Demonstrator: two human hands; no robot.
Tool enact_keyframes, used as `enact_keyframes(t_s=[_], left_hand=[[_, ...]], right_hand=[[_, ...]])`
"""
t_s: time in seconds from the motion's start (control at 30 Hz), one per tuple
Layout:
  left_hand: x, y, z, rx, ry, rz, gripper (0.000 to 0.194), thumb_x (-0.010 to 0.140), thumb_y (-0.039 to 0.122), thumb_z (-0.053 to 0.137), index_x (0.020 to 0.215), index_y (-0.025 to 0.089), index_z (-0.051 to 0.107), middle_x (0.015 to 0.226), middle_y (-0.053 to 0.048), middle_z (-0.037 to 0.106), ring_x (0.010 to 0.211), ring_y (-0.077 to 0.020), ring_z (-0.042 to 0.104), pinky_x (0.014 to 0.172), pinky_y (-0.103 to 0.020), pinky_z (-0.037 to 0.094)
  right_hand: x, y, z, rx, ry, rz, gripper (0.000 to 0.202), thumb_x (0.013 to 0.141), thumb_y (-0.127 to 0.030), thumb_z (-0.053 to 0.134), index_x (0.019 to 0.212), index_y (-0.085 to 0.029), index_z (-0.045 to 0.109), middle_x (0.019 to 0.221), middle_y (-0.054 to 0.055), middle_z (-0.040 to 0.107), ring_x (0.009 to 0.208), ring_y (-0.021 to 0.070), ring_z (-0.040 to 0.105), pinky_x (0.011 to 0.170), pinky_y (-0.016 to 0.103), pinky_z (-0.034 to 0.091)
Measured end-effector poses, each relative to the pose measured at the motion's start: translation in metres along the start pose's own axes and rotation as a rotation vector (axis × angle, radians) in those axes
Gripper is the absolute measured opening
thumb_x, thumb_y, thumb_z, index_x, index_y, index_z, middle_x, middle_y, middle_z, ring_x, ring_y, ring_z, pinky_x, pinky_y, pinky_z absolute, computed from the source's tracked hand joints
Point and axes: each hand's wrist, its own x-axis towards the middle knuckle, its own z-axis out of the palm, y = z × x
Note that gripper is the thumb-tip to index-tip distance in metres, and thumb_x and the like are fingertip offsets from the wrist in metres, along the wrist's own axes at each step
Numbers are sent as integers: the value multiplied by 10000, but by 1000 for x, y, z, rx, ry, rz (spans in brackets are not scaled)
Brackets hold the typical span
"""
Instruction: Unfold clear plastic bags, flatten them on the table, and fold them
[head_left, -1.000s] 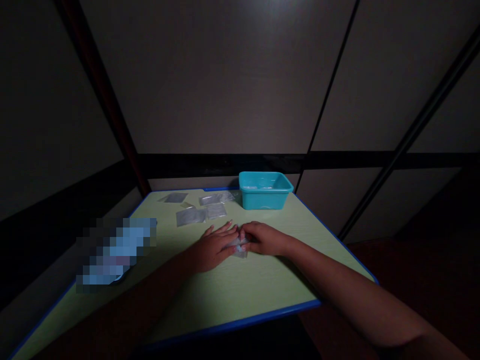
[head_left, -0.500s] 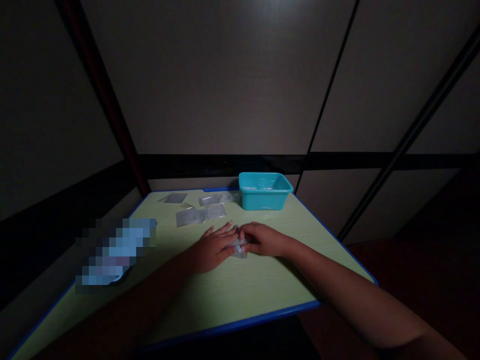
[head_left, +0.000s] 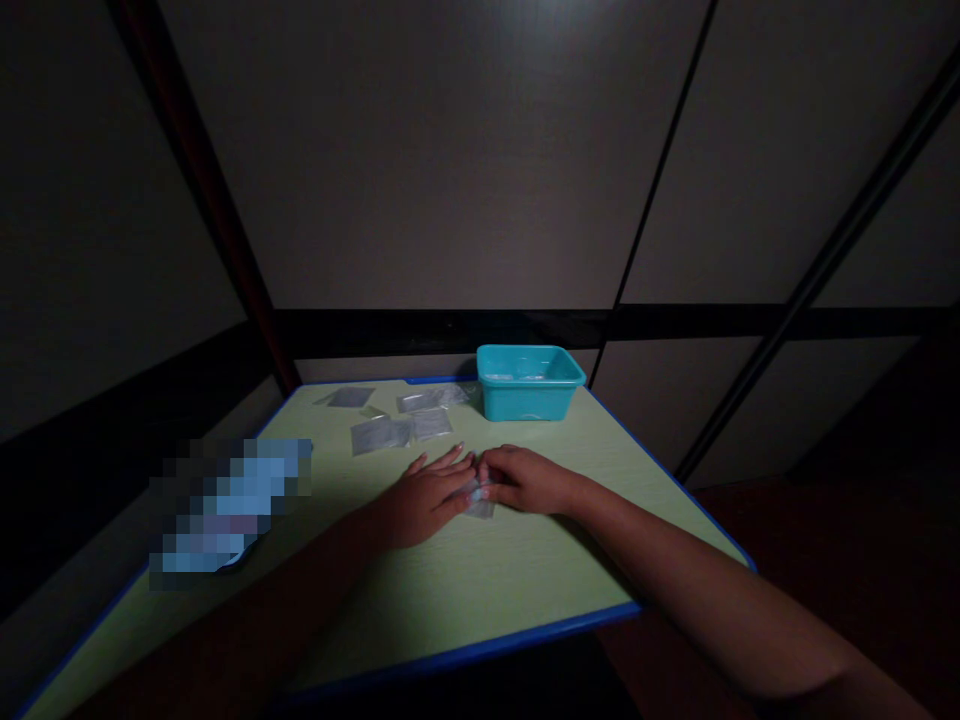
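Two hands meet near the middle of the desk (head_left: 480, 590), above a clear packet (head_left: 482, 508). The left hand (head_left: 427, 505) lies low and wide, palm down, fingers spread toward the far side, thumb extended right to the packet. The right hand (head_left: 529, 478) is narrow: fingers bent, thumb and fingertips at the packet from the right. Whether the packet is pinched between them cannot be told. The packet lies between both hands, partly covered by the fingers; its near end shows on the desk.

Beyond the left hand, further packets lie flat. One (head_left: 375, 435) is left of centre, with another (head_left: 432, 424) just right of it. A third (head_left: 351, 398) lies farther to the left; a fourth (head_left: 420, 402) lies farther to the right, near the tub (head_left: 531, 402). The tub is turquoise, upright and open-topped, at the far right of the desk; clear material shows inside, detail too small to read.

A blurred blue object (head_left: 251, 495) lies at the left edge. The desk has a pale green top and blue edging. Panels (head_left: 450, 160) stand behind it.
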Motion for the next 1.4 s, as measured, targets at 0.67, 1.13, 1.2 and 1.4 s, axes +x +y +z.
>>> enact_keyframes(t_s=[0.67,1.13,1.2,1.4], left_hand=[[0,3,-3,-7,31,0,496,960,441,294,1435,299,308,1520,-44,255,1424,-233,119,1101,-542,118],[-1,4,-3,-8,22,1,472,965,440,284,1419,322,332,1517,-30,271,1424,-231,113,1099,-552,132],[0,3,-2,-3,16,-1,478,963,438,288,1420,307,335,1516,-34,271,1425,-234,110,1097,-558,135],[0,5,-4,-7,2,-5,474,964,431,291,1424,320,324,1518,-23,261,1425,-235,105,1097,-559,140]], right_hand=[[0,0,1,1,8,-4,173,832,-314,596,812,-160,519,707,7,526,662,131,451,611,238,351],[0,0,0,-32,-2,8,175,824,-310,609,847,-152,536,738,21,549,685,139,465,625,241,354],[0,0,0,-30,-3,6,171,822,-304,612,846,-153,534,744,22,549,684,139,464,622,240,352],[0,-2,-2,-37,-10,14,161,815,-287,622,844,-156,532,743,21,547,684,139,462,621,240,349]])
